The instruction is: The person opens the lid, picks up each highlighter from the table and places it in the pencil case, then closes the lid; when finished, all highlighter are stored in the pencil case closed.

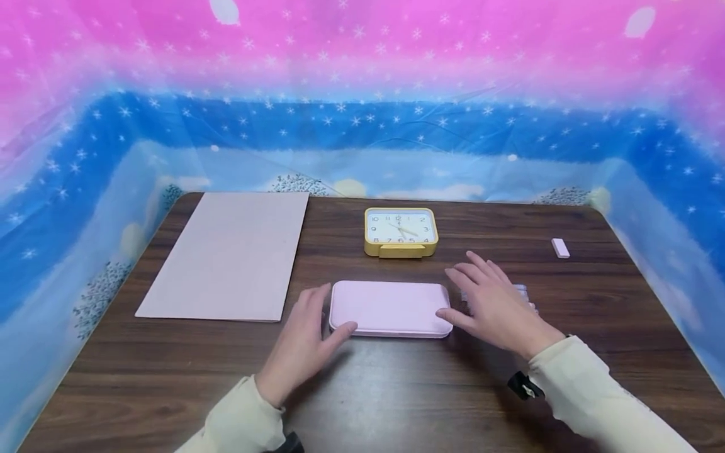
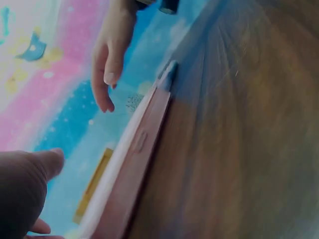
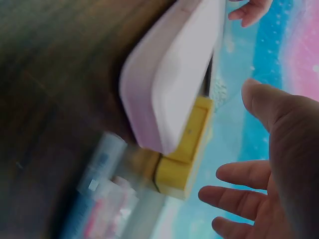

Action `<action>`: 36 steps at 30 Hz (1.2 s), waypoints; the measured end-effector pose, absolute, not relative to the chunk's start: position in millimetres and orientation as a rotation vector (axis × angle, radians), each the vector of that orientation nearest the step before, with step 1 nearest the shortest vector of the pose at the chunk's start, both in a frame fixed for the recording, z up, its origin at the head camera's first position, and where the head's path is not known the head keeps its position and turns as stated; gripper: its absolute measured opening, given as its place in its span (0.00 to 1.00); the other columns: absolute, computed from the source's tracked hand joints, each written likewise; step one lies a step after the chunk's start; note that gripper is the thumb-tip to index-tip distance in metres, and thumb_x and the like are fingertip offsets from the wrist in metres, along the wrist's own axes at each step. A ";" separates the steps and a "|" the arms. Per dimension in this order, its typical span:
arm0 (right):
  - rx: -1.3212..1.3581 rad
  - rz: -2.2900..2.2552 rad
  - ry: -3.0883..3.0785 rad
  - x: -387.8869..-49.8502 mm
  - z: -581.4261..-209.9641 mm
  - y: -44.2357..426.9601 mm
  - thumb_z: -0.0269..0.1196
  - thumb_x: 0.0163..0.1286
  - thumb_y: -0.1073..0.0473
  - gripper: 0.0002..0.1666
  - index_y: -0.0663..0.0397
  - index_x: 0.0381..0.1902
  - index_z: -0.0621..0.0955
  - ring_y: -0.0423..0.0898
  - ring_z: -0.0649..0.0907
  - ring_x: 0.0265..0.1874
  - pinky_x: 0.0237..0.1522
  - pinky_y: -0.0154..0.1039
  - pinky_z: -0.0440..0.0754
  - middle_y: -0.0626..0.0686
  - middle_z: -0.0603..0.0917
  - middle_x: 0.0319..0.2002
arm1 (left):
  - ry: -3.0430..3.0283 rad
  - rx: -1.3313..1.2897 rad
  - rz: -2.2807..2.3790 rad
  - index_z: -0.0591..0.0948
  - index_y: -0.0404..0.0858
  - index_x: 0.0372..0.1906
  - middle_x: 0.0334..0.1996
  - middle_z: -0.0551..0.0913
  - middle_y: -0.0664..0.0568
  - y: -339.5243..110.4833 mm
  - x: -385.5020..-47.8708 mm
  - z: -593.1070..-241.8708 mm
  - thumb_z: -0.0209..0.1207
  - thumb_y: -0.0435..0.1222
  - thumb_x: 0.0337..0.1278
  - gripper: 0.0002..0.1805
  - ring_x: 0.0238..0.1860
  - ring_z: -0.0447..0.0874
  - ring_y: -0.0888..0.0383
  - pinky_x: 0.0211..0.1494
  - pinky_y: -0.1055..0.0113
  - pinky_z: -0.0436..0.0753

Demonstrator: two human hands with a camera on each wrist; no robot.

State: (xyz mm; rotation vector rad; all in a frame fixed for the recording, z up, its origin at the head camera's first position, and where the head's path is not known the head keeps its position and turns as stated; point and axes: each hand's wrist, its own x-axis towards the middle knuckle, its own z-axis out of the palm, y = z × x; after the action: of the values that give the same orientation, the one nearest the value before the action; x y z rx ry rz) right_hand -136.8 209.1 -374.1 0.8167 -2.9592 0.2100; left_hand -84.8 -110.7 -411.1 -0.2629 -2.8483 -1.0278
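A pale pink pencil case (image 1: 391,308) with rounded corners lies closed on the table; its small front tab shows in the left wrist view. My left hand (image 1: 303,343) is at the case's left end, fingers extended, thumb over the near corner. At the opposite end my right hand (image 1: 489,308) has its fingers spread. In the right wrist view, that hand (image 3: 284,169) hovers apart from the case (image 3: 182,74). Partly hidden under it are several clear and blue pen-like items (image 3: 102,162), one with pink. Neither hand holds anything.
Behind the case stands a yellow clock (image 1: 400,231). A flat pale board or sheet (image 1: 226,258) lies at the left, and a small pale eraser-like block (image 1: 560,248) at the far right. Patterned cloth (image 1: 362,126) surrounds the back and sides of the wooden table (image 1: 391,402).
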 end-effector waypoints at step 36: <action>0.966 0.091 -3.040 -143.6 -393.3 190.8 0.73 0.48 0.31 0.54 0.60 0.64 0.73 0.56 0.73 0.63 0.69 0.58 0.67 0.58 0.77 0.60 | -3.055 -0.350 -1.062 0.58 0.27 0.73 0.68 0.66 0.36 -111.7 -114.9 -419.6 0.75 0.39 0.41 0.54 0.70 0.66 0.43 0.74 0.51 0.65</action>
State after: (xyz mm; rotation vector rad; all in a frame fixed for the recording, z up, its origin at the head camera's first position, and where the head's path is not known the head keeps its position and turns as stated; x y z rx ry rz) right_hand -143.6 190.8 -393.3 0.9658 -3.0397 0.0906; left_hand -114.9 -111.7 -419.6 -0.3495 -3.0548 -1.0621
